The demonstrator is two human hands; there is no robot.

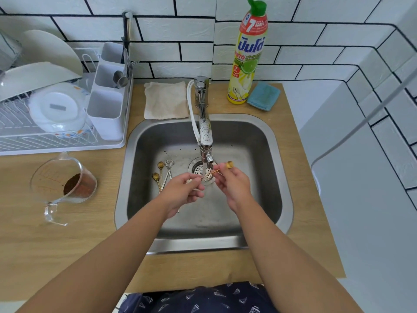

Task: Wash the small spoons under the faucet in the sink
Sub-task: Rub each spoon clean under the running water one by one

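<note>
A gold spoon (222,168) is being held across the sink (274,141), just under the faucet (205,136), with its thin handle passing through the running water (205,175) above the drain (198,169). The right hand (233,185) is pinching the spoon near its round bowl, which is pointing up and to the right; the left hand (184,188) is curling its fingers around the handle's other end, and seems to be pinching something pale too, though what it is cannot be told. More small spoons (163,173), gold and silver, are lying on the sink floor just left of the drain, partly under the left hand, and are probably waiting for their turn. Because the spoon is thin and wet, it is likely to slip from the fingertips and drop toward the drain or onto the other spoons. Water striking the curved bowl could spray out over the rim onto the tabletop (45,233). A glass jug (64,179) with brown grounds inside is standing on the tabletop left of the sink, near the left forearm, and an elbow swing could be knocking it over. Behind the sink a cloth (165,100), a soap bottle (248,53) and a blue sponge (264,96) are sitting; a dish rack (67,141) is standing to the far left.
</note>
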